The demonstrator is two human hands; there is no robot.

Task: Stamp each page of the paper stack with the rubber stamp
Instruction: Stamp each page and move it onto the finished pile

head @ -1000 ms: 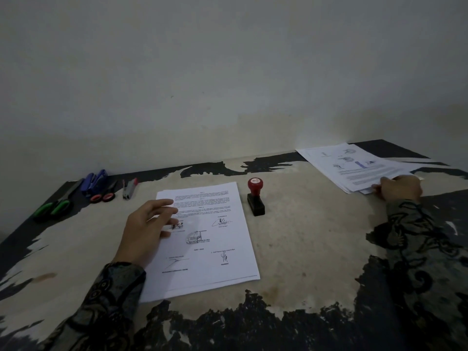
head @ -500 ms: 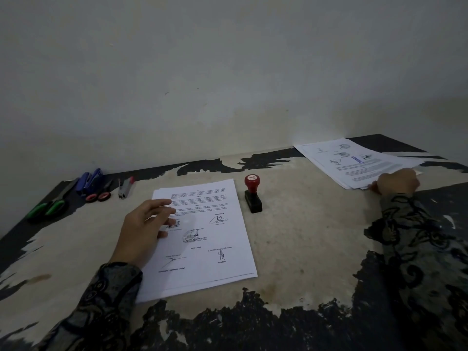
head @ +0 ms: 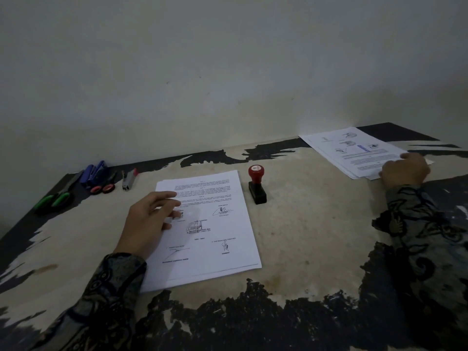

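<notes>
1. The left hand (head: pixel 149 219), fingers loosely spread, is resting on the white printed paper stack (head: pixel 205 229).
2. The right hand (head: pixel 405 171) is lying on a second white sheet pile (head: pixel 354 148); its grip is hidden.
3. The red-knobbed black rubber stamp (head: pixel 257 184) is standing unheld just beside the stack; an unpinned page risks sliding, smearing ink.

At the centre of the frame, the rubber stamp (head: pixel 256 184) is showing a red knob over a black base. The white paper stack (head: pixel 202 231) beside it is carrying black print and a bluish round mark. The table (head: pixel 316 236) is wearing cream patches over black. At left, scissors (head: pixel 54 197) are showing green handles; both sleeves (head: pixel 430 236) are displaying a dark swirling batik pattern.
</notes>
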